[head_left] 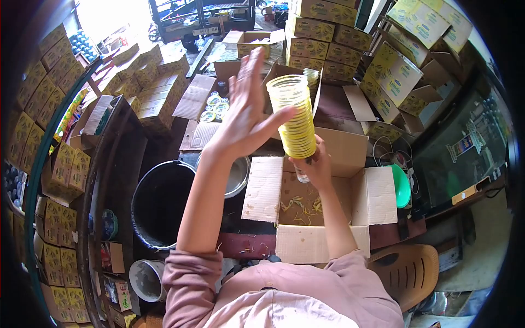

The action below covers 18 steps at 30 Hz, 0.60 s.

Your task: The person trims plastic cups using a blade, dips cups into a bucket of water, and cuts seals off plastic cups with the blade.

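Dark red worktop (247,247), small scraps scattered along near edge. Open carton (328,195) at near centre, flaps spread, curly yellow shreds on its floor. Beyond it at far left, open carton of lidded cups (215,108); at far centre, another with stacked cups (313,82). Round metal bowl (237,177) just left of near carton, its support hidden. Green bowl (401,186) tilted at right, beside carton flap.

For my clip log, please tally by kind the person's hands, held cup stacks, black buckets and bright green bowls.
Hands: 2 (left hand, right hand)
Held cup stack: 1
Black bucket: 1
Bright green bowl: 1
Total: 5
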Each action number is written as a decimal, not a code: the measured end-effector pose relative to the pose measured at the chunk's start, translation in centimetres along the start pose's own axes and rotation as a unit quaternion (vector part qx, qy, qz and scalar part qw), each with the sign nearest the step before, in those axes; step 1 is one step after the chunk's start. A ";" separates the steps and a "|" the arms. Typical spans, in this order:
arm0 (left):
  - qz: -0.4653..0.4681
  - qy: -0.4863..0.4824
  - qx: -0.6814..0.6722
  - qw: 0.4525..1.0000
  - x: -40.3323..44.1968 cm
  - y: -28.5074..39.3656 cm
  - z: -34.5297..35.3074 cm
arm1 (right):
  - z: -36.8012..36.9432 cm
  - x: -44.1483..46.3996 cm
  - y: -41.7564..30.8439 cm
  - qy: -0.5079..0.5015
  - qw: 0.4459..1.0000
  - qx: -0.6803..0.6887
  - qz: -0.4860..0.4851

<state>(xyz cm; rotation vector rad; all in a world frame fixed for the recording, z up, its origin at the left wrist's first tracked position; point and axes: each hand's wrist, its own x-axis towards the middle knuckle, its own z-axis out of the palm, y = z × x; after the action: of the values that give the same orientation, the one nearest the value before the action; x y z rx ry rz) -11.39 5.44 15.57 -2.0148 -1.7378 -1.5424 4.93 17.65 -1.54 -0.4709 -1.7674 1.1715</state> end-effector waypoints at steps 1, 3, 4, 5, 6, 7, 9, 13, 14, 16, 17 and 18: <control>-0.024 0.019 -0.018 0.999 -1.1 0.4 -1.2 | -0.5 0.6 0.2 -0.008 1.000 -0.004 -0.004; -0.040 0.066 -0.051 0.996 -4.6 0.9 -3.5 | -2.8 1.3 0.4 -0.032 0.981 -0.192 -0.010; -0.050 0.071 -0.002 0.996 -6.9 0.4 -4.8 | -3.9 1.7 1.1 -0.047 0.961 -0.267 -0.046; -0.076 0.103 -0.001 0.992 -9.4 -0.2 -5.7 | -4.7 1.9 1.8 -0.059 0.935 -0.339 -0.082; -0.124 0.158 0.001 0.980 -11.7 -0.1 -6.4 | -5.4 1.9 2.4 -0.091 0.916 -0.382 -0.076; -0.149 0.207 -0.006 0.967 -14.1 -0.5 -7.0 | -6.0 2.1 3.0 -0.121 0.894 -0.425 -0.071; -0.195 0.267 0.023 0.943 -18.8 -1.3 -8.8 | -5.5 2.3 3.3 -0.170 0.835 -0.520 -0.064; -0.245 0.340 0.113 0.901 -26.1 -2.2 -11.2 | -2.3 4.0 4.0 -0.244 0.680 -0.683 -0.103; -0.245 0.355 0.126 0.893 -27.1 -2.3 -11.5 | -0.7 4.9 4.4 -0.266 0.630 -0.720 -0.117; -0.238 0.377 0.161 0.881 -28.5 -2.5 -12.0 | 3.7 6.8 3.9 -0.306 0.530 -0.783 -0.108; -0.232 0.384 0.182 0.875 -28.8 -2.7 -12.0 | 6.2 7.9 3.1 -0.322 0.480 -0.811 -0.087; -0.225 0.391 0.203 0.869 -29.1 -2.9 -11.9 | 8.0 8.8 4.8 -0.350 0.428 -0.824 -0.124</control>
<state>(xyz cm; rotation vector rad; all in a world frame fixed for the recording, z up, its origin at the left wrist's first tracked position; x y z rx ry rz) -16.90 -21.29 -0.26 -0.6440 -1.9585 -1.5747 -7.10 22.20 -2.30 -0.7319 -3.0970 -1.3213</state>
